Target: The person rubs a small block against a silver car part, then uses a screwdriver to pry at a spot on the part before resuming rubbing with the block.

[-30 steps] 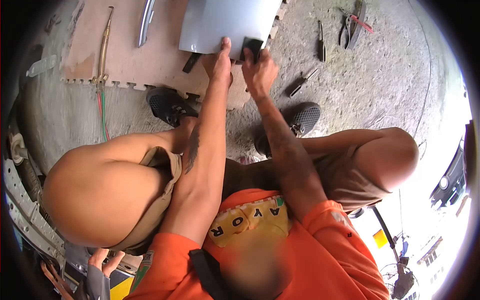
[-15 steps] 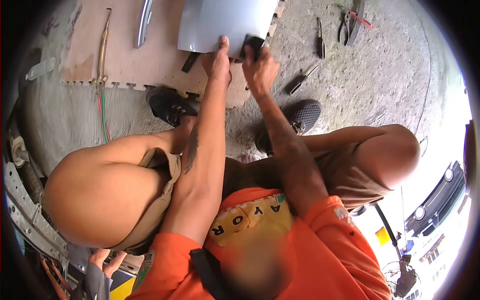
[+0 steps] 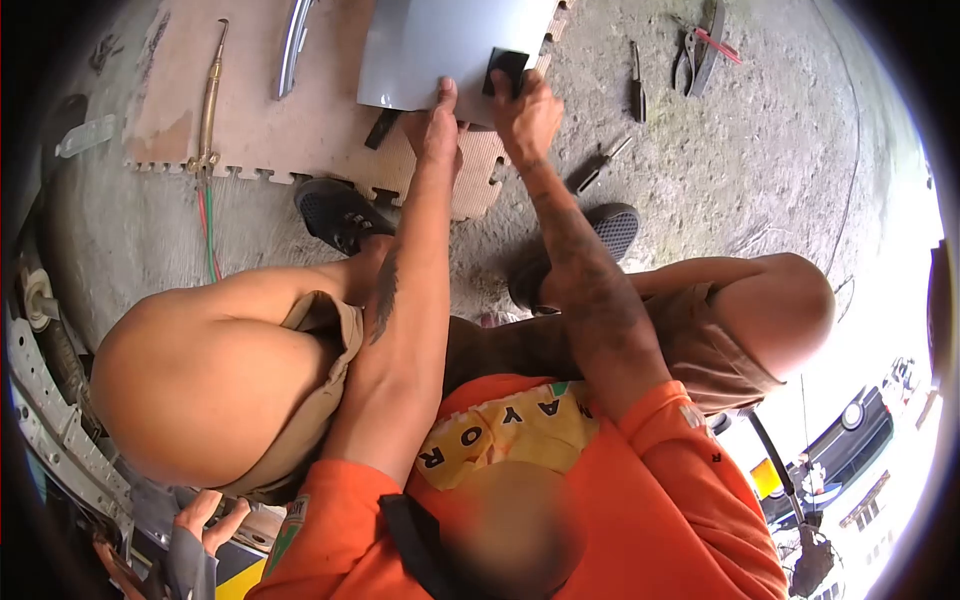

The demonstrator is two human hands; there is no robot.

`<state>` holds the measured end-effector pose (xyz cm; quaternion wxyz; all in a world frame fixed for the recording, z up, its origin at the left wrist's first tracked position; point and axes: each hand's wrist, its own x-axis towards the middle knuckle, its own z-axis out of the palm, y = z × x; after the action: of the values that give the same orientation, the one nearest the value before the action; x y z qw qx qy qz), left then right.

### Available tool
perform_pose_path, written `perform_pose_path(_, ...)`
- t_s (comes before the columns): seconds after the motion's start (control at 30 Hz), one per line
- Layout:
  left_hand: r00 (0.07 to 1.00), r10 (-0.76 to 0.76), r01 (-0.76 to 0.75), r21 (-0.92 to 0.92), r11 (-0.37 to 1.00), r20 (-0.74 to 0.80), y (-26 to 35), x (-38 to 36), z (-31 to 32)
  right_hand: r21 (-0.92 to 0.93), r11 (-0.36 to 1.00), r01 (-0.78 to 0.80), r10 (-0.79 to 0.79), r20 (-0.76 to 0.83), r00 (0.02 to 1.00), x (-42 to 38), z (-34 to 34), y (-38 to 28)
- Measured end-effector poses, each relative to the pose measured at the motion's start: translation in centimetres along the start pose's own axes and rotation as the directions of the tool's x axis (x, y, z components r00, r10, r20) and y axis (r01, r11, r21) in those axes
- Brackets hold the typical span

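Observation:
A smooth silver-grey panel (image 3: 440, 50) lies on the mat at the top centre. At its near edge is my left hand (image 3: 437, 125), thumb on the top surface and fingers curled underneath, largely hidden. My right hand (image 3: 526, 115) grips a small black block (image 3: 508, 72), which rests on the panel near its right corner. A dark strip (image 3: 381, 128) sticks out beside the panel's near left corner.
A brass torch (image 3: 209, 110) with red and green hoses and a curved metal strip (image 3: 291, 50) lie on the pinkish mat (image 3: 330, 110). Right of it are screwdrivers (image 3: 638, 90) (image 3: 592, 172) and pliers (image 3: 686, 65). A co-worker's hand (image 3: 212, 515) shows at lower left.
My right hand has moved slightly up and the black block now lies further onto the panel. My left hand keeps its hold at the near edge.

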<state>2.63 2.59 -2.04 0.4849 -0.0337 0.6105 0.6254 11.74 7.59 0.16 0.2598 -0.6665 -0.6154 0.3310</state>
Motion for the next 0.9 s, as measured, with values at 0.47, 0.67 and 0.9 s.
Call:
perform_pose_path(0.47,1.0,-0.011,0.011,-0.022,1.0,0.024,-0.9,2.1,-0.4,0.016,0.995,0.102,-0.1,-0.093,0.991,-1.1,0.5,-0.3)
perform_pose_path(0.67,0.998,0.059,-0.061,-0.043,0.997,-0.03,-1.5,3.1,-0.5,-0.046,0.998,0.046,-0.05,-0.092,0.994,-3.2,0.6,0.6)
perform_pose_path(0.9,0.997,0.031,-0.031,-0.003,1.0,-0.072,-1.5,3.0,-0.9,-0.005,0.997,0.072,-0.072,-0.053,0.996,-2.4,0.3,0.4)
